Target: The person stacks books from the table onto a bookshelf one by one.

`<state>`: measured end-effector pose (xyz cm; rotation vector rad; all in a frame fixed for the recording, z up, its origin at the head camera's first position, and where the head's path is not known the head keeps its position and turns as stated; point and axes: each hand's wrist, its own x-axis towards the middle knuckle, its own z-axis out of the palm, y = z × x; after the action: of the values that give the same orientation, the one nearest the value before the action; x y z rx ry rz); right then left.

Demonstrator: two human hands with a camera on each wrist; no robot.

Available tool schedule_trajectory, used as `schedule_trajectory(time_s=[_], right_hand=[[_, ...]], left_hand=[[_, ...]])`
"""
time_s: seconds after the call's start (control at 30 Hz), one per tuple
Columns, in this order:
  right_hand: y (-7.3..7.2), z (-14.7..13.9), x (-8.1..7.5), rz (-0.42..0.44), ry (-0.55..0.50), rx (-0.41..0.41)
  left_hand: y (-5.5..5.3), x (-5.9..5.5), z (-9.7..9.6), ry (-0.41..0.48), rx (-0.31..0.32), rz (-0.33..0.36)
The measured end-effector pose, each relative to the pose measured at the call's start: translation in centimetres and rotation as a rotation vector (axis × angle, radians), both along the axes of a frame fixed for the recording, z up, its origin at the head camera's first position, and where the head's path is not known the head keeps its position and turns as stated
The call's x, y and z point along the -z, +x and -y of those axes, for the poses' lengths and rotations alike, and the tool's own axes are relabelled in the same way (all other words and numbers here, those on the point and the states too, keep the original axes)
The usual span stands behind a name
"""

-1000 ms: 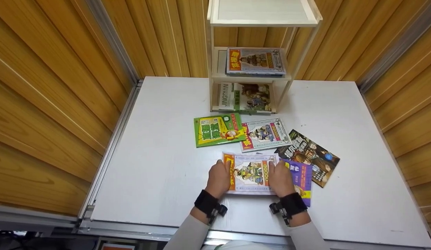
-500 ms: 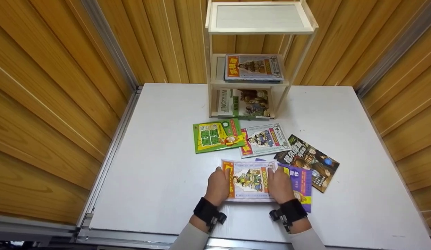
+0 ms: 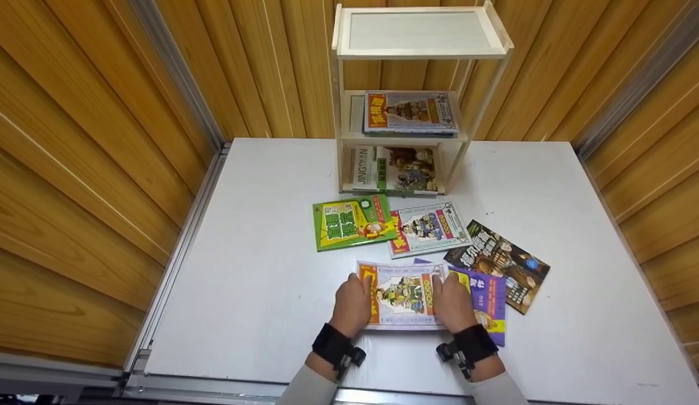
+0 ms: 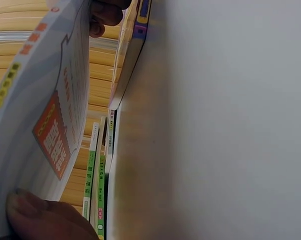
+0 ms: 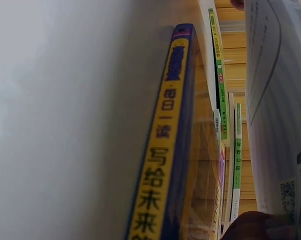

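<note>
Both hands hold a lavender book with an orange title strip, above the near part of the table. My left hand grips its left edge, thumb on the cover. The right hand grips the opposite edge the same way. In the left wrist view the underside of the lavender book shows, raised off the white surface with fingers at its edge. A purple book lies partly hidden beneath it and the right hand; its yellow spine appears beside the lavender book in the right wrist view.
Behind lie a green book, overlapping a pale book, and a dark-covered book to the right. A wooden shelf stands at the back, with books on its middle level and a book at the bottom.
The head view has tilted up, so everything sits lower in the frame. Both hands keep the same grip on the lavender book, with little movement over the table.
</note>
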<state>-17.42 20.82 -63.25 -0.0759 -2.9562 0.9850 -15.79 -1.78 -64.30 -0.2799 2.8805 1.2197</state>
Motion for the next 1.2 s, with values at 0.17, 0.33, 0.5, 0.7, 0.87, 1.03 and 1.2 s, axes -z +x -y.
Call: schedule_trajectory(time_s=[0.17, 0.33, 0.5, 0.7, 0.87, 1.03, 1.2], right_hand=[[0.0, 0.1, 0.2, -0.006, -0.005, 0.004], [-0.6, 0.1, -0.2, -0.01, -0.011, 0.001], [-2.2, -0.1, -0.9, -0.019, -0.018, 0.008], [-5.2, -0.1, -2.2, -0.006, -0.021, -0.03], [-8.5, -0.1, -3.0, -0.033, 0.014, -0.05], [-12.0, -0.3, -2.9, 0.008, 0.032, -0.063], [-15.4, -0.2, -2.2, 0.042, 0.063, -0.093]], left_hand=[[0.1, 0.0, 0.2, -0.012, 0.013, -0.034], [-0.6, -0.4, 0.2, 0.003, 0.017, 0.001], [-2.6, -1.2, 0.3, 0.002, 0.038, 0.019], [-5.5, -3.1, 0.9, -0.053, 0.07, -0.026], [-8.8, -4.0, 1.3, -0.1, 0.118, -0.083], [-12.3, -3.8, 1.2, -0.173, 0.16, -0.115], [-15.5, -3.1, 1.5, -0.334, 0.229, -0.205]])
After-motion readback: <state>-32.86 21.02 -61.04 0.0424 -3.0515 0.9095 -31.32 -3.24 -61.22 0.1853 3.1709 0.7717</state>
